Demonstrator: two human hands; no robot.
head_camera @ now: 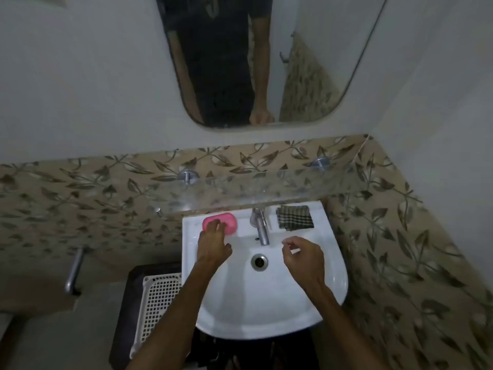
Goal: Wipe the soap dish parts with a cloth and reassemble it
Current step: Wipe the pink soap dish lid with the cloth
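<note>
Nearest the camera, at the lower centre of the frame, two bare forearms rise from the bottom edge over a white sink (330, 289). Its round metal drain (259, 261) sits between the two hands. To the lower left, just beside the basin and below it, a white perforated basket (157, 303) rests on something dark.

The right hand (304, 259), right of centre, hangs over the bowl with its fingers curled loosely inward; thumb and forefinger come close together, but I cannot tell whether they pinch anything. It touches neither the basin nor the cloth.

The left hand (213, 248), left of centre, reaches up to the back ledge of the sink. Its fingers lie fairly close together with the fingertips (213, 225) resting on the near edge of the pink soap dish (226, 221) — whether they grip it or only touch it is not clear. The dish sits assembled on the ledge's left corner, left of the chrome tap (260, 227).

On the ledge's right corner, well apart from the dish, lies a folded checked cloth (294, 217), dark and pale squares, untouched by either hand.

Farther back, across the middle of the frame, a clear glass shelf (253, 190) is held on two metal brackets against leaf-patterned tiles (80, 198). At the upper centre a rounded mirror (314, 76) shows a dark-clothed torso and one arm of the person.
</note>
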